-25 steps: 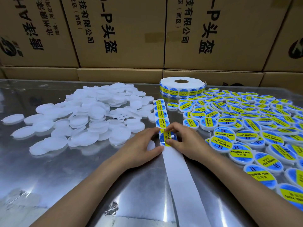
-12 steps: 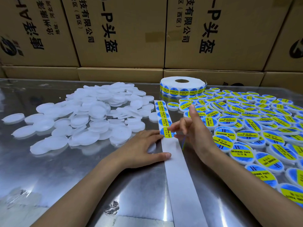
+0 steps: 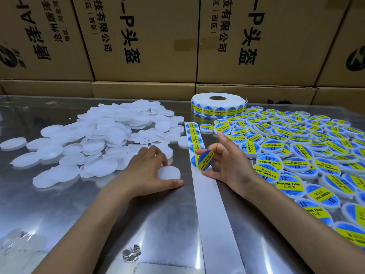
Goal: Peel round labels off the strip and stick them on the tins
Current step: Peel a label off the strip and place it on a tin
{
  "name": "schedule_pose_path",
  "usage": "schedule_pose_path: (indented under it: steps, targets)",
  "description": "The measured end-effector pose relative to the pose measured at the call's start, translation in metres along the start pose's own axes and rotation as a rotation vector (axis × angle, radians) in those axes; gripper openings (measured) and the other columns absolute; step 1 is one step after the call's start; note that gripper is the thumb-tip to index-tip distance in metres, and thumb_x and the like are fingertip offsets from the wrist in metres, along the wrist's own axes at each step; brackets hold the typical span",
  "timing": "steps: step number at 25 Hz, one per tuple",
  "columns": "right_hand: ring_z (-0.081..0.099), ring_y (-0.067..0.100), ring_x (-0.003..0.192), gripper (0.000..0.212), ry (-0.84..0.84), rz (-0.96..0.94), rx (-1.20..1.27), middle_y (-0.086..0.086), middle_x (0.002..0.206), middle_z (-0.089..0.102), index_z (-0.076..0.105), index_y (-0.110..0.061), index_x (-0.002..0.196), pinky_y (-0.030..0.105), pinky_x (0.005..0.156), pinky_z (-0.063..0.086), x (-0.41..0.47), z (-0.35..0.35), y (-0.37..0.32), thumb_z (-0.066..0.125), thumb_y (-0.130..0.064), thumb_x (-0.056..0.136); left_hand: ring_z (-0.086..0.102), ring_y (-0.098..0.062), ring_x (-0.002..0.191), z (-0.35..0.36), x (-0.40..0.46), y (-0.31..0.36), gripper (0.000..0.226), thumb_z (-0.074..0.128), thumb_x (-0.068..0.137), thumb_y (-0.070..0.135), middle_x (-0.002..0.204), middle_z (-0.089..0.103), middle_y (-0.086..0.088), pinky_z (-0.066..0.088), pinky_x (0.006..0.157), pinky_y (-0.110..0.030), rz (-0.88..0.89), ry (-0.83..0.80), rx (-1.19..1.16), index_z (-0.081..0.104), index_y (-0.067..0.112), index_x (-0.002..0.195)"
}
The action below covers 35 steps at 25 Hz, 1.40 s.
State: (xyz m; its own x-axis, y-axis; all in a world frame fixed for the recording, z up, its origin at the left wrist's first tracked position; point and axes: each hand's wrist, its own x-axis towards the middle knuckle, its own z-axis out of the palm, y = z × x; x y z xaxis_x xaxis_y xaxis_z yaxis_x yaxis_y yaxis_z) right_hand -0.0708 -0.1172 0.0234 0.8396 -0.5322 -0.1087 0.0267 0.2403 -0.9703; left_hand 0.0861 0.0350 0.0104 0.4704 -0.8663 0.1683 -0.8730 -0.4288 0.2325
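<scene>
Round blue-and-yellow label, freshly peeled, is pinched in the right hand beside the white backing strip, while the left hand grips a blank white tin on the steel surface; many labelled tins lie right, a large unlabelled pile remains.

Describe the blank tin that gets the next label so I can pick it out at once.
Start at the big heap of blank white tins on the left of the steel table, then come toward the near edge of the white backing strip. The tin sits alone under the left hand, between its fingers and thumb. It alone is held; the right hand holds a peeled label beside it.
</scene>
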Motion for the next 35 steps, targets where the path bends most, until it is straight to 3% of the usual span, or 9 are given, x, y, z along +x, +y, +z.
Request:
schedule_pose_path:
  steps: [3, 7, 12, 18, 22, 30, 35]
  targets:
    - [0.063, 0.017, 0.094, 0.032, -0.007, 0.016, 0.010, 0.003, 0.103, 0.069, 0.065, -0.025, 0.061, 0.037, 0.084, 0.051, 0.002, -0.002, 0.002, 0.056, -0.043, 0.085, 0.038, -0.012, 0.101, -0.002, 0.001, 0.001, 0.055, 0.070, 0.064, 0.066, 0.104, 0.047, 0.009, 0.034, 0.082, -0.026, 0.029, 0.090, -0.044, 0.052, 0.030, 0.101]
    - [0.059, 0.018, 0.101, 0.007, -0.072, -0.034, -0.037, 0.004, 0.097, 0.069, 0.067, -0.022, 0.076, 0.033, 0.084, 0.051, 0.004, -0.006, 0.007, 0.064, -0.026, 0.081, 0.046, 0.010, 0.082, -0.001, 0.001, 0.014, 0.051, 0.079, 0.064, 0.048, 0.098, 0.052, 0.015, 0.035, 0.064, -0.009, 0.112, 0.237, -0.297, 0.053, 0.038, 0.107]
    - [0.063, 0.012, 0.099, 0.020, -0.087, -0.074, -0.084, 0.003, 0.098, 0.072, 0.070, -0.019, 0.084, 0.024, 0.078, 0.053, 0.003, -0.006, 0.010, 0.070, -0.031, 0.068, 0.045, 0.018, 0.075, 0.004, 0.002, 0.023, 0.058, 0.082, 0.062, 0.041, 0.103, 0.058, 0.018, 0.035, 0.065, -0.006, 0.152, 0.305, -0.334, 0.057, 0.030, 0.114]
    - [0.063, 0.016, 0.101, 0.007, -0.056, -0.055, -0.108, 0.007, 0.099, 0.072, 0.072, -0.017, 0.084, 0.035, 0.094, 0.048, 0.006, -0.004, 0.011, 0.069, -0.022, 0.079, 0.052, 0.002, 0.093, 0.006, 0.001, 0.026, 0.057, 0.082, 0.063, 0.046, 0.106, 0.060, 0.017, 0.041, 0.072, -0.012, 0.250, 0.306, -0.312, 0.059, 0.029, 0.112]
    - [0.063, 0.018, 0.103, 0.009, -0.050, -0.040, -0.136, 0.009, 0.101, 0.071, 0.072, -0.015, 0.086, 0.041, 0.102, 0.043, 0.007, -0.003, 0.011, 0.068, -0.021, 0.081, 0.052, 0.001, 0.093, 0.007, 0.000, 0.030, 0.056, 0.080, 0.065, 0.049, 0.103, 0.061, 0.016, 0.042, 0.074, -0.016, 0.276, 0.336, -0.284, 0.060, 0.028, 0.112]
    - [0.065, 0.016, 0.096, 0.006, -0.021, -0.057, -0.149, 0.005, 0.093, 0.073, 0.073, -0.015, 0.082, 0.042, 0.103, 0.044, 0.006, 0.000, 0.012, 0.069, -0.020, 0.082, 0.056, -0.002, 0.094, 0.006, -0.002, 0.034, 0.058, 0.078, 0.064, 0.055, 0.103, 0.062, 0.015, 0.047, 0.078, -0.024, 0.260, 0.353, -0.272, 0.061, 0.029, 0.112]
    - [0.066, 0.015, 0.087, 0.010, -0.007, -0.092, -0.148, 0.001, 0.083, 0.074, 0.074, -0.017, 0.074, 0.038, 0.096, 0.047, 0.005, 0.003, 0.012, 0.069, -0.017, 0.083, 0.052, 0.003, 0.081, 0.004, -0.004, 0.037, 0.056, 0.078, 0.061, 0.058, 0.097, 0.063, 0.016, 0.037, 0.068, -0.011, 0.229, 0.359, -0.308, 0.063, 0.031, 0.107]
